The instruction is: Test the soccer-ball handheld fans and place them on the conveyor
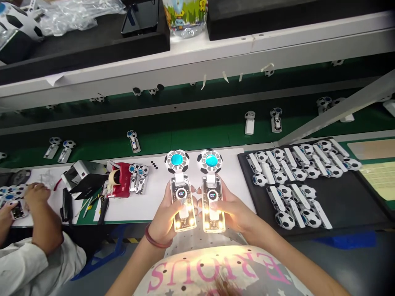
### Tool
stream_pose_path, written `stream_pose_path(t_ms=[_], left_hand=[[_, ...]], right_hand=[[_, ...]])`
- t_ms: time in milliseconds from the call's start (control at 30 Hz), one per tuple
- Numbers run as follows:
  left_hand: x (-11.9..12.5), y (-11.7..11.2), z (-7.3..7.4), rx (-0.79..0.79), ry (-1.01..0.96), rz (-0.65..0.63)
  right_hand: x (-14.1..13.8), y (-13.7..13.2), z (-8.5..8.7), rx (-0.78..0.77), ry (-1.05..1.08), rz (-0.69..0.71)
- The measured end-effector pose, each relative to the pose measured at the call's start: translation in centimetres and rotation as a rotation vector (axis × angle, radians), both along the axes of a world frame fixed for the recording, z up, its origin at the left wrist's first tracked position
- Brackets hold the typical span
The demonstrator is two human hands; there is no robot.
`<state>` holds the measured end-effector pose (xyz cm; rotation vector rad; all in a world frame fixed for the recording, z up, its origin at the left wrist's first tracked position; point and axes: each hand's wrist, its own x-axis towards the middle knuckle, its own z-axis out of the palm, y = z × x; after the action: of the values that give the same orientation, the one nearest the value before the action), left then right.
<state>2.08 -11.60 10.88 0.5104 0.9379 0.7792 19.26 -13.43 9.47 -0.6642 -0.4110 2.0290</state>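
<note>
My left hand (163, 220) is closed around a handheld fan (181, 193) with a soccer-ball head and a clear body. My right hand (239, 211) grips a matching handheld fan (212, 195) beside it. Both stand side by side, heads pointing away from me, with turquoise centres. Each round display reads about 100, and warm lights glow in the lower bodies. My thumbs lie across the fronts; the fingers behind are mostly hidden. Left of my hands, a couple of similar fans (141, 181) lie beside a red tape dispenser (123, 179).
On the right, a black tray (348, 201) carries rows of similar fans. A green conveyor belt (197, 133) with scattered fans runs behind the white work surface (154, 205). A slanted grey bar (336, 107) crosses at right. At far left, a co-worker's hands (37, 195) handle parts.
</note>
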Motion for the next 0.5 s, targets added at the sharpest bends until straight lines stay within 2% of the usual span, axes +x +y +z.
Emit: stream_pose_path(t_ms=[233, 500], left_hand=[[0.5, 1.0, 0.7, 0.012, -0.056, -0.011], [0.9, 1.2, 0.5, 0.006, -0.072, 0.038]], right_hand=[[0.4, 0.5, -0.5, -0.007, -0.020, -0.003], [0.7, 0.9, -0.2, -0.077, -0.014, -0.034]])
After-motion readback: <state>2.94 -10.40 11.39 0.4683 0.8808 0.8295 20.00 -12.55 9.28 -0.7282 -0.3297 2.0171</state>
